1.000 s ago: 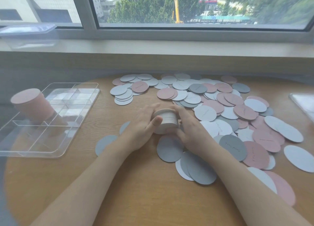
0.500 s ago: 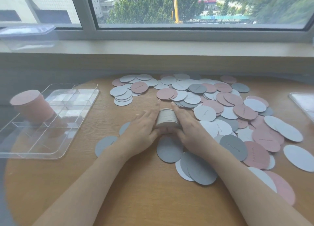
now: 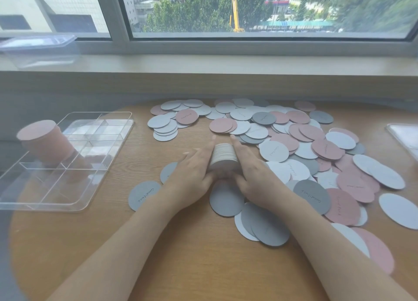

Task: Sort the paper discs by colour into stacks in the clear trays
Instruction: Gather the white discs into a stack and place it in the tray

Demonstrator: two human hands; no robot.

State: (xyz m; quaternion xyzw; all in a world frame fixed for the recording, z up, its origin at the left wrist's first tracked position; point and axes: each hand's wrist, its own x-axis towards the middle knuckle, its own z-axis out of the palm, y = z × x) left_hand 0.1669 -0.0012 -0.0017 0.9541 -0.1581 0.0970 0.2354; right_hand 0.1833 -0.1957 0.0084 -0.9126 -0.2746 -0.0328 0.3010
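A stack of white paper discs (image 3: pixel 224 157) stands on edge on the wooden table, pressed between my two hands. My left hand (image 3: pixel 192 174) lies flat against its left face and my right hand (image 3: pixel 253 176) against its right face, fingers stretched forward. A tall stack of pink discs (image 3: pixel 44 142) stands in the far left compartment of the clear divided tray (image 3: pixel 90 165) at the left. Loose pink, white and grey discs (image 3: pixel 294 142) lie scattered over the right half of the table. Some grey discs (image 3: pixel 226 199) lie under my wrists.
A second clear tray (image 3: pixel 404 138) shows at the right edge. A clear plastic lid or box (image 3: pixel 38 50) sits on the windowsill at the left. The window wall rises just behind the table. A grey disc (image 3: pixel 142 194) lies alone left of my left forearm.
The white stack has been turned from lying flat onto its edge, and both hands have straightened to press its two faces. The hands stay in the same spot.
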